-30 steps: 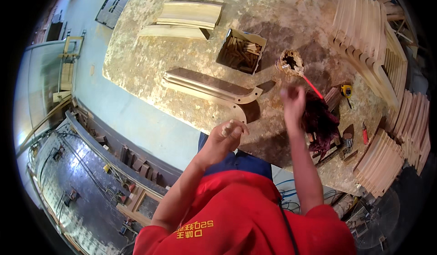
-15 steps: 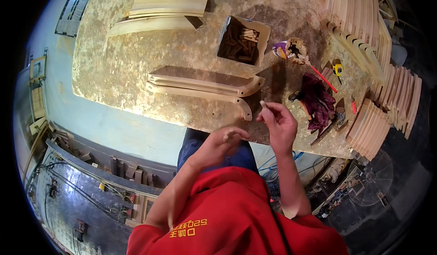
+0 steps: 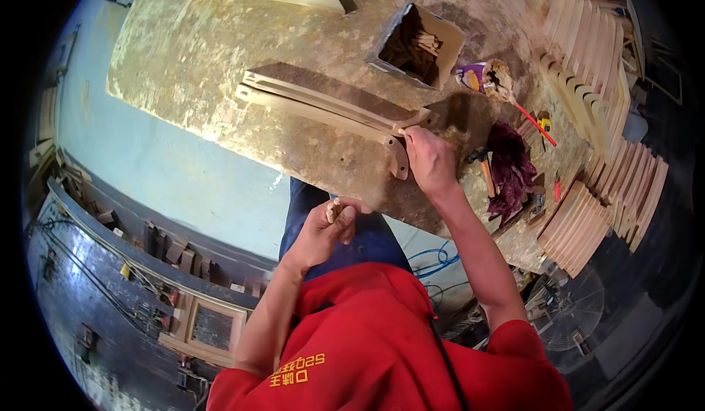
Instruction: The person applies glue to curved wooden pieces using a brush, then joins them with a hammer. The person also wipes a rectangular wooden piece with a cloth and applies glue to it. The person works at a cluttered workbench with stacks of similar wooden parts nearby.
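Note:
Two long wooden pieces with curved, drilled ends lie side by side on the worn table [image 3: 183,81], the far one [image 3: 330,105] just beyond the near one [image 3: 323,122]. My right hand [image 3: 432,161] is closed in a pinch on a small wooden dowel [image 3: 402,131], at the curved end of the far piece. Whether the dowel sits in a hole there, I cannot tell. Near the table's front edge, my left hand [image 3: 317,236] curls around a few wooden dowels [image 3: 334,209], their ends poking out above the fingers.
A box [image 3: 446,50] of dowels stands beyond my right hand. Right of it are a messy glue tub [image 3: 474,78] with a red stick [image 3: 534,122], a yellow tape measure [image 3: 544,124], a hammer [image 3: 487,177] and a dark red cloth [image 3: 514,163]. Stacked wooden parts [image 3: 576,227] line the right.
My right hand has moved forward and left, bringing its dowel to the far piece's curved end. My left hand has drawn back leftward, the dowels in it now showing. The view has shifted.

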Action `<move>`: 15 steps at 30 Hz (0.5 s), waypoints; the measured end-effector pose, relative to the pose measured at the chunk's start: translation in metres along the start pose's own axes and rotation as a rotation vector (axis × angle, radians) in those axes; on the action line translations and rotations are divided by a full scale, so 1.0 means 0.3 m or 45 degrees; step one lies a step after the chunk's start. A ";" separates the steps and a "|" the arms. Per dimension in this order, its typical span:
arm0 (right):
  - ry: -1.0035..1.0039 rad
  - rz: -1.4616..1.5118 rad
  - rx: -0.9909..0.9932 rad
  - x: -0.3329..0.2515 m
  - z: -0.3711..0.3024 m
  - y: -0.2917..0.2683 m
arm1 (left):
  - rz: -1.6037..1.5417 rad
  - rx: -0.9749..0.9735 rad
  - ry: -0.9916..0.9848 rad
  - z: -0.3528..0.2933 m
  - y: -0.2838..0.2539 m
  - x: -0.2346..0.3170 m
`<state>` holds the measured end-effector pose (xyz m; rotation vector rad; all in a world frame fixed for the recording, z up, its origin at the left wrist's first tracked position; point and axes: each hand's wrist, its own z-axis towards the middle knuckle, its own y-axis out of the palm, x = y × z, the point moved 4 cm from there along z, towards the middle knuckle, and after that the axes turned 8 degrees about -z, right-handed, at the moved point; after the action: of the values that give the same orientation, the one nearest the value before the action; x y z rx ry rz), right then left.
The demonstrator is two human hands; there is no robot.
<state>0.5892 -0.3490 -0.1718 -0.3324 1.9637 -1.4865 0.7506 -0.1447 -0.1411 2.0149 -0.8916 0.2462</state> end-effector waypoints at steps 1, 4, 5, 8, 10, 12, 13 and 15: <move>-0.039 -0.046 -0.026 -0.007 0.010 -0.003 | -0.019 0.007 0.009 -0.005 -0.003 -0.009; -0.106 -0.141 -0.120 -0.044 0.035 -0.004 | -0.070 0.032 0.043 -0.017 -0.012 -0.027; -0.118 -0.165 -0.155 -0.057 0.041 -0.002 | -0.082 0.036 0.057 -0.018 -0.015 -0.030; 0.022 -0.171 -0.203 -0.046 0.059 0.027 | -0.099 0.052 0.093 -0.016 -0.015 -0.025; 0.077 -0.076 -0.152 -0.034 0.063 0.030 | -0.093 0.073 0.104 -0.025 -0.008 -0.020; 0.150 -0.050 -0.139 -0.023 0.051 0.021 | -0.090 0.068 0.126 -0.015 -0.003 -0.023; 0.192 -0.072 -0.149 -0.036 0.048 0.003 | -0.084 0.062 0.139 -0.007 -0.001 -0.019; 0.330 0.170 -0.203 -0.069 -0.011 -0.037 | -0.046 0.064 0.114 -0.019 0.030 0.006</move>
<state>0.6011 -0.3387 -0.1540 -0.0751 2.2679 -1.3457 0.7469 -0.1443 -0.1312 2.0475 -0.7988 0.3389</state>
